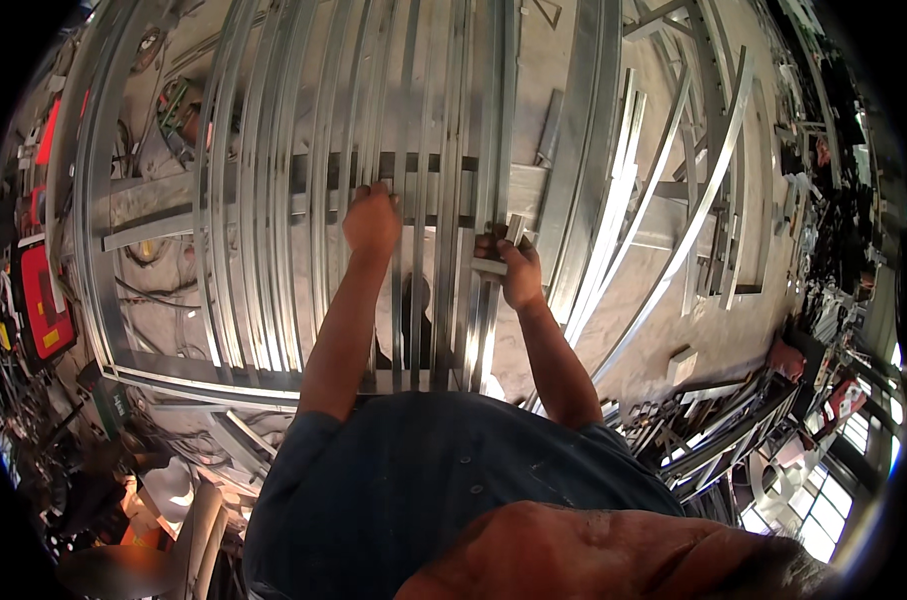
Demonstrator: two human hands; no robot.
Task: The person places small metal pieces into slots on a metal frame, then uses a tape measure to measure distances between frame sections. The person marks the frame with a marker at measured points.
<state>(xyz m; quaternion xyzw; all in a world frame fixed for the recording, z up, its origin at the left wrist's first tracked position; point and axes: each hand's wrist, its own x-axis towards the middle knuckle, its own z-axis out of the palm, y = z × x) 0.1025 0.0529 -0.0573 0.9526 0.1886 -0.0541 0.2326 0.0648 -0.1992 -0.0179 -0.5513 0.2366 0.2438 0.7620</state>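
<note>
The right hand [520, 272] is closed around a small angled metal piece [490, 267], gripping it between thumb and fingers above the right-hand part of a row of parallel metal bars [320, 180]. The left hand [371, 225] is positioned over the middle of the row, fingers curled inward; whether it pinches anything cannot be determined. The bars run lengthwise away from the person, crossing above a transverse metal member [158, 190]. Long metal strips [708, 205] lie to the right, near the concrete floor [628, 375].
</note>
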